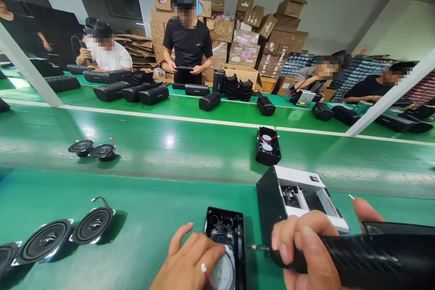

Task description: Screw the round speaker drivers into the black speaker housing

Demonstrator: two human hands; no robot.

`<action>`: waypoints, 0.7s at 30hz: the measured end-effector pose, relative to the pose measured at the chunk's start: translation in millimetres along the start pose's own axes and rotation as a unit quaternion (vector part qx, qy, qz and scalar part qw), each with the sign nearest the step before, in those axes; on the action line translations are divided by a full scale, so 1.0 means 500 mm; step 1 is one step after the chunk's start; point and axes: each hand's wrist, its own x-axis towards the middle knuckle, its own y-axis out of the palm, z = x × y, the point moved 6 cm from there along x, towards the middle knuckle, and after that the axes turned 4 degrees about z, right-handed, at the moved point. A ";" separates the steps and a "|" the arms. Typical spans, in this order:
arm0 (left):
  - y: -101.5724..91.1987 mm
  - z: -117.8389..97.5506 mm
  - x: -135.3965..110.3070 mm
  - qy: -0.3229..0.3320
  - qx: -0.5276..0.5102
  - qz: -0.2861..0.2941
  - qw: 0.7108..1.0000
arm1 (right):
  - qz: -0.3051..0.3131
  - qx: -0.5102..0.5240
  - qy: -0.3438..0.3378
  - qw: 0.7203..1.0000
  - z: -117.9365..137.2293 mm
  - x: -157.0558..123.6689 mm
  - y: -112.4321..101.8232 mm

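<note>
here | left hand (190, 258) on speaker (224, 274) | right hand (311, 247) grips screwdriver (363, 253)

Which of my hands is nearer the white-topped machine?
Right. Your right hand, holding the black driver, is just in front of the machine; your left hand is farther left, at the black housing.

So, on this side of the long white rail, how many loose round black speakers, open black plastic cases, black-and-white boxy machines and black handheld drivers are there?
Loose round black speakers: 5, one cut off at the left edge
Open black plastic cases: 2
Black-and-white boxy machine: 1
Black handheld driver: 1
Total: 9
</note>
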 end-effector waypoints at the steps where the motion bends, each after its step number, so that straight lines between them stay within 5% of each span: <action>1: -0.006 -0.005 0.011 0.005 0.038 -0.020 0.999 | 0.003 0.003 -0.001 1.000 -0.009 -0.002 0.011; 4: -0.014 -0.011 0.033 0.002 0.119 -0.044 0.992 | 0.008 0.005 0.018 1.000 -0.037 -0.017 0.036; 8: 0.020 0.009 0.027 -0.038 0.099 -0.078 0.991 | -0.028 0.010 0.075 0.997 -0.061 -0.042 0.053; 12: 0.070 0.029 0.008 -0.058 0.069 -0.053 0.995 | -0.023 0.006 0.094 0.995 -0.070 -0.050 0.066; 21: 0.083 0.028 0.005 -0.068 0.065 -0.038 0.995 | -0.022 -0.019 0.085 0.996 -0.081 -0.052 0.066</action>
